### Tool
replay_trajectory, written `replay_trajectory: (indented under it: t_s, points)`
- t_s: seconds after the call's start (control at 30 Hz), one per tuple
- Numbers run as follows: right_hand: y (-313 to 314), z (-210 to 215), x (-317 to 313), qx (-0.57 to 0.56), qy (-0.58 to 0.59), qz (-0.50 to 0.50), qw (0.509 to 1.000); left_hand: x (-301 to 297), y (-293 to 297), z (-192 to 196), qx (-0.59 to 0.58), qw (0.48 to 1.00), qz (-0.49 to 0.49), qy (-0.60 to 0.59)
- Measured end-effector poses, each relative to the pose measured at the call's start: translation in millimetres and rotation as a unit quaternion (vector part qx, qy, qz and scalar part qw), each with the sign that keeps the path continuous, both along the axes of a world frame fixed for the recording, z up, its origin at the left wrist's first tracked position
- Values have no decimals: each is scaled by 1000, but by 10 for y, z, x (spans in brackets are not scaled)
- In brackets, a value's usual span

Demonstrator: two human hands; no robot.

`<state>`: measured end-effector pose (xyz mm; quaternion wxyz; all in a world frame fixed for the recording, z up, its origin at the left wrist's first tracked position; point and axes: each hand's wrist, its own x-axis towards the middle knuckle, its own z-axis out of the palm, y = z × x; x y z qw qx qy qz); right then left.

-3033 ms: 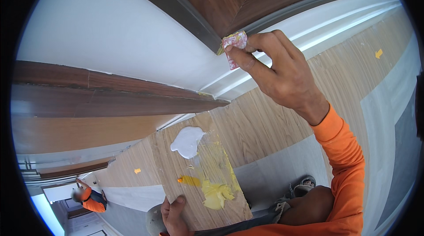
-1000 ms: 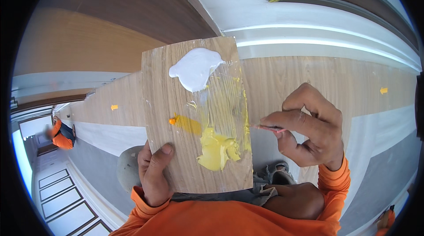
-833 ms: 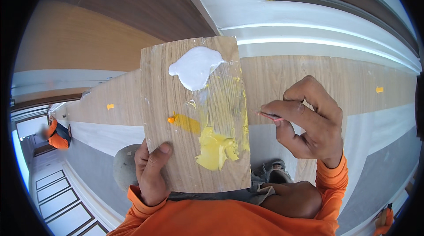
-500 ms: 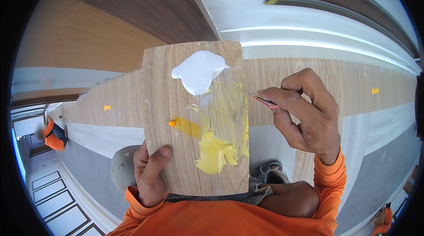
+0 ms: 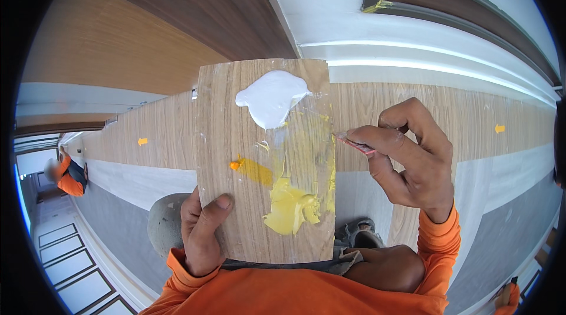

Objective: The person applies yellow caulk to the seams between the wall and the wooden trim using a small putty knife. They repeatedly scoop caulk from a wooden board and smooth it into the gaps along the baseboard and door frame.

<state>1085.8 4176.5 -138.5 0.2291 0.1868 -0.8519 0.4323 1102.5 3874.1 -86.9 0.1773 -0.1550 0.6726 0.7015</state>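
Observation:
My left hand (image 5: pixel 203 232) grips the lower left edge of a wood-grain board (image 5: pixel 236 114), thumb on top. The board carries a white blob of paste (image 5: pixel 271 98) near its far end, a yellow smear (image 5: pixel 292 212) lower down and a small orange dab (image 5: pixel 237 164). My right hand (image 5: pixel 413 158) pinches a thin flat scraper (image 5: pixel 356 144) with a reddish edge. Its tip touches the board's right edge beside the yellow smear. Both sleeves are orange.
Wood-look flooring (image 5: pixel 483 120) with small yellow arrow marks (image 5: pixel 499 128) runs below, along a white skirting (image 5: pixel 424 43) and dark wood wall panels (image 5: pixel 194 14). A person in orange (image 5: pixel 68 176) crouches far left. A sandalled foot (image 5: pixel 356 235) shows under the board.
Three seconds ago my right hand was raised high at the wall with a small pinkish-yellow piece. It has since come down and moved up along the board's right edge, holding the scraper.

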Motion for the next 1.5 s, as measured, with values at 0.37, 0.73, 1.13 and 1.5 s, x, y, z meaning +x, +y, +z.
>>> replay_trajectory:
  t_s: [0.37, 0.73, 1.13, 1.5]
  points:
    - [145, -22, -54, -82, -62, 63, 993, -84, 29, -8, 34, 999, -11, 2]
    - [153, -446, -183, -465, -106, -8, 879, -105, 38, 33, -41, 999, 14, -10]
    - [471, -509, -898, 102, 260, -311, 908, -195, 40, -17, -74, 997, 29, 13]
    - [554, -565, -977, 168, 307, -342, 872, -187, 104, 51, -107, 994, 34, 13]
